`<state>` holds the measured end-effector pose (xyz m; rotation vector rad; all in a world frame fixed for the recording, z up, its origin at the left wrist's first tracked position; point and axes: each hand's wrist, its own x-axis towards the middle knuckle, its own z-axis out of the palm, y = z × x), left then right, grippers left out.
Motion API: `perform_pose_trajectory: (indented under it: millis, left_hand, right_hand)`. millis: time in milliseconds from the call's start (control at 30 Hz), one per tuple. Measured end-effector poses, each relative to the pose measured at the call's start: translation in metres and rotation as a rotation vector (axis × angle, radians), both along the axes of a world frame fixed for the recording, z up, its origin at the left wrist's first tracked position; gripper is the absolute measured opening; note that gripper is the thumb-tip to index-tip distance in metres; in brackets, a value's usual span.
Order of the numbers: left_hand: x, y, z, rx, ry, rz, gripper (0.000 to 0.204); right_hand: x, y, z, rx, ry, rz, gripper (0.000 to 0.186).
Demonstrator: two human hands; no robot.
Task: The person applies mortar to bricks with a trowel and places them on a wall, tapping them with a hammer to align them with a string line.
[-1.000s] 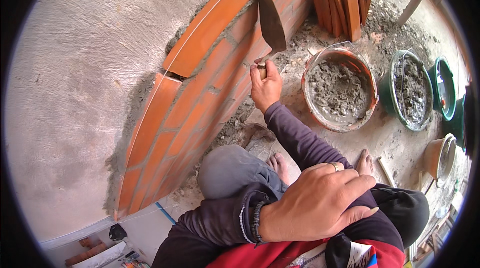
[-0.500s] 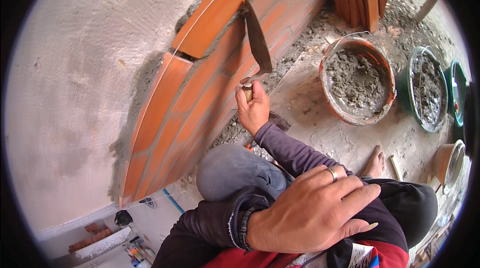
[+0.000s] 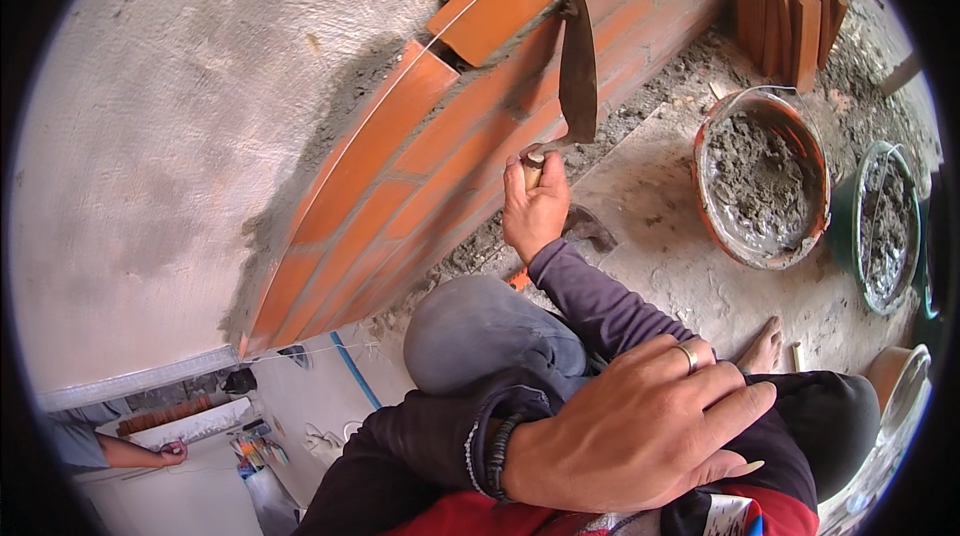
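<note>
Beside the brick wall (image 3: pixel 425 161), the right hand (image 3: pixel 537 208) is holding the trowel (image 3: pixel 577 81) by its handle (image 3: pixel 534 172), fingers wrapped; the left hand (image 3: pixel 635 426) is crossing over the right sleeve (image 3: pixel 600 301), fingers bent, partly spread.

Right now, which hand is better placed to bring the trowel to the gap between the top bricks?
Right, I'd judge: the right hand grips the trowel out by the brick wall. The left hand shows no tool and sits farther back, near the body.
</note>
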<state>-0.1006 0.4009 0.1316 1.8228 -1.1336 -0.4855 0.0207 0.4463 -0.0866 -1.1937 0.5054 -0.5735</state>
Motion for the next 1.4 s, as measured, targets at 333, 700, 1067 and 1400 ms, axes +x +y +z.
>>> perform_pose_trajectory:
  millis: [333, 700, 1067, 1400]
  left_hand:
    - [-0.004, 0.000, -0.002, 0.009, 0.037, 0.028, 0.053]
    - [-0.008, -0.004, -0.004, -0.003, 0.050, 0.040, 0.047]
    - [-0.008, -0.009, -0.002, 0.036, 0.056, 0.002, 0.052]
    - [-0.003, -0.024, 0.012, -0.131, 0.066, -0.149, 0.046]
  right_hand:
    - [-0.019, 0.032, -0.013, 0.012, 0.026, 0.170, 0.013]
    - [-0.029, 0.046, -0.029, 0.041, -0.079, 0.284, 0.009]
    - [-0.062, 0.009, -0.035, 0.176, -0.132, 0.750, 0.004]
    - [-0.096, -0.201, 0.012, 0.592, 0.299, 1.056, 0.009]
